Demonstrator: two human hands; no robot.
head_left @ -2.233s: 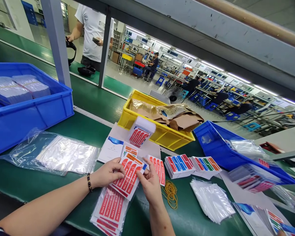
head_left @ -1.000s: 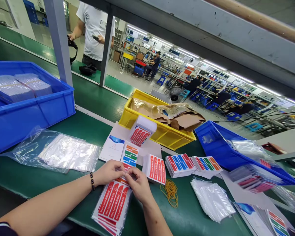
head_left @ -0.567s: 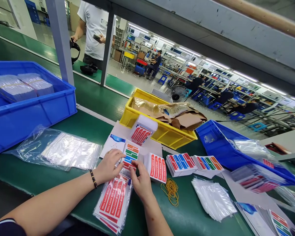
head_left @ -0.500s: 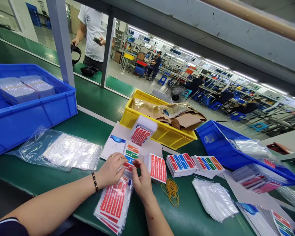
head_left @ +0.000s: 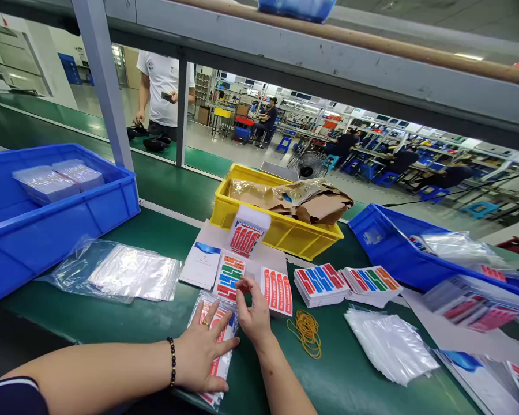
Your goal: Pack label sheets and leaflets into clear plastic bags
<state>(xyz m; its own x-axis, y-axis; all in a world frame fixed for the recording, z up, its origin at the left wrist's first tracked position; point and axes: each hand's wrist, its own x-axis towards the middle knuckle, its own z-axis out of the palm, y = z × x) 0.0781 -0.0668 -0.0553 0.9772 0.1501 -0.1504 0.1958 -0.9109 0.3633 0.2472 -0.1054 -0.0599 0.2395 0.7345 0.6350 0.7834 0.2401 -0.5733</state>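
At ten o'clock from the work, a blue bin (head_left: 69, 230) is set; at one o'clock, a yellow crate (head_left: 285, 233). At the dial's centre, red-printed bagged sheets (head_left: 221, 365) are partly covered by the left hand (head_left: 204, 353), laid flat with fingers spread. At two o'clock, the right hand (head_left: 255, 315) is held half-curled, thumb and index finger slightly apart, nothing seen between them. Near three o'clock, rubber bands (head_left: 309, 328) are heaped. The sheets are apparently being flattened; for lifting, an edge must be pinched.
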